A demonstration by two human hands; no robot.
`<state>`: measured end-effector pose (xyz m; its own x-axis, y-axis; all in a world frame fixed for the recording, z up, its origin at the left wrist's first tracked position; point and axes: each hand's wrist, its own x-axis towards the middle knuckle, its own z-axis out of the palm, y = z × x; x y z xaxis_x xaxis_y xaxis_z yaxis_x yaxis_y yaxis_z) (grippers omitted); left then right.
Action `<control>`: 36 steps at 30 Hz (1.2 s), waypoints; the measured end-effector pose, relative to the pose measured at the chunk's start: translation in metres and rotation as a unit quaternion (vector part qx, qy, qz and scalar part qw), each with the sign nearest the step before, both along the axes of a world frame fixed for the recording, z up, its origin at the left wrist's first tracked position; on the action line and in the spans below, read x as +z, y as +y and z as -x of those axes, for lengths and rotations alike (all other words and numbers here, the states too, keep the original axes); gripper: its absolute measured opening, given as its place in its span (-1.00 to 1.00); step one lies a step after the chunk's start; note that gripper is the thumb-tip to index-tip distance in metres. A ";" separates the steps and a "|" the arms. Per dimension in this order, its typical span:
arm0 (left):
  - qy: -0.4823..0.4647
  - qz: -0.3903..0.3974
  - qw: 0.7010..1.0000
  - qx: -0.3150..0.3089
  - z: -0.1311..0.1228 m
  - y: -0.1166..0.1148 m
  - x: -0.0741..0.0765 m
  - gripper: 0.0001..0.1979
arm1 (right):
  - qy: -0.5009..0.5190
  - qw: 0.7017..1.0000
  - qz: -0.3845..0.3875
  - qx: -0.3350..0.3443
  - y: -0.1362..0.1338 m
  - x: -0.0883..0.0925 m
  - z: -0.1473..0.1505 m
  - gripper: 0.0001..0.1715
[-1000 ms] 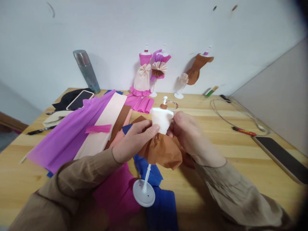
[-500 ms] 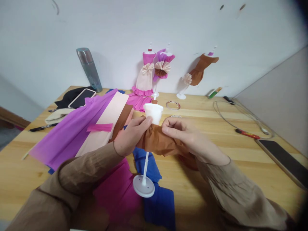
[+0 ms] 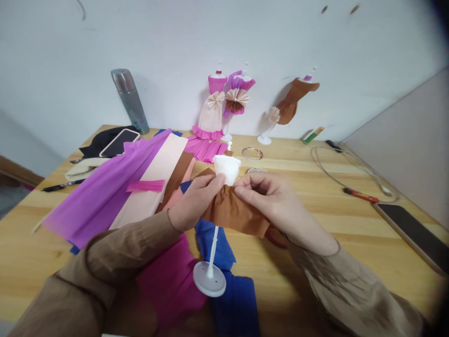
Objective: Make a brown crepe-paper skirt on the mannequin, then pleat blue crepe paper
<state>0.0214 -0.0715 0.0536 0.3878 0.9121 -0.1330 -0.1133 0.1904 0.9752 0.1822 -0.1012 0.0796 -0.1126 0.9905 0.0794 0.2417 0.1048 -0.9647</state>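
A small white dress form (image 3: 227, 168) on a thin stand with a round base (image 3: 209, 279) is held up between my hands, a little tilted. Brown crepe paper (image 3: 238, 213) wraps around its waist in gathers and hangs like a short skirt. My left hand (image 3: 196, 196) grips the form and the paper's left part, its thumb pressed on the waist. My right hand (image 3: 273, 201) pinches the paper's top edge on the right between thumb and fingers. The paper's far side is hidden.
Purple (image 3: 101, 196), cream, brown and blue (image 3: 235, 299) crepe paper lies left and below. Dressed forms (image 3: 212, 107) stand by the wall near a flask (image 3: 129, 100). Wire coils (image 3: 252, 153), a cable (image 3: 326, 173), a red-handled tool (image 3: 361, 195) and a phone (image 3: 414, 234) lie right.
The dress form has shifted slightly right and down. The brown paper's loose right end now hangs flatter and more spread, with my right hand still pinching its top edge.
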 end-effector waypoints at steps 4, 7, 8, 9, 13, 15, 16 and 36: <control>0.011 -0.037 0.999 -0.001 0.000 0.001 -0.001 -0.57 | 0.020 1.000 0.012 0.002 -0.002 -0.003 0.003 -0.72; 0.011 -0.039 0.999 -0.004 0.000 0.000 -0.003 -0.57 | 0.024 1.000 0.015 -0.007 -0.003 -0.004 0.003 -0.72; 0.011 -0.038 0.999 -0.005 0.000 0.000 -0.003 -0.57 | 0.022 1.000 0.013 -0.009 -0.003 -0.004 0.003 -0.73; 0.010 -0.037 0.999 -0.006 0.000 0.000 -0.003 -0.57 | 0.016 1.000 0.010 -0.011 -0.003 -0.004 0.003 -0.73; 0.011 -0.034 0.999 -0.009 0.000 -0.001 -0.001 -0.55 | -0.014 1.000 -0.009 -0.021 -0.001 -0.004 0.003 -0.70; 0.013 -0.046 0.999 -0.006 0.000 -0.001 0.000 -0.55 | -0.028 0.999 -0.016 -0.023 0.000 -0.005 0.004 -0.70; 0.013 -0.050 0.999 -0.007 0.000 -0.001 0.001 -0.54 | -0.032 0.999 -0.018 -0.022 0.001 -0.005 0.004 -0.70; 0.000 -0.044 0.999 -0.026 -0.001 -0.004 -0.001 -0.61 | -0.041 0.999 -0.005 -0.023 0.008 -0.009 0.004 -0.59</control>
<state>0.0229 -0.0758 0.0521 0.4344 0.8991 -0.0539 -0.1059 0.1104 0.9882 0.1785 -0.0933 0.0703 -0.0737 0.9939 0.0817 0.3249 0.1014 -0.9403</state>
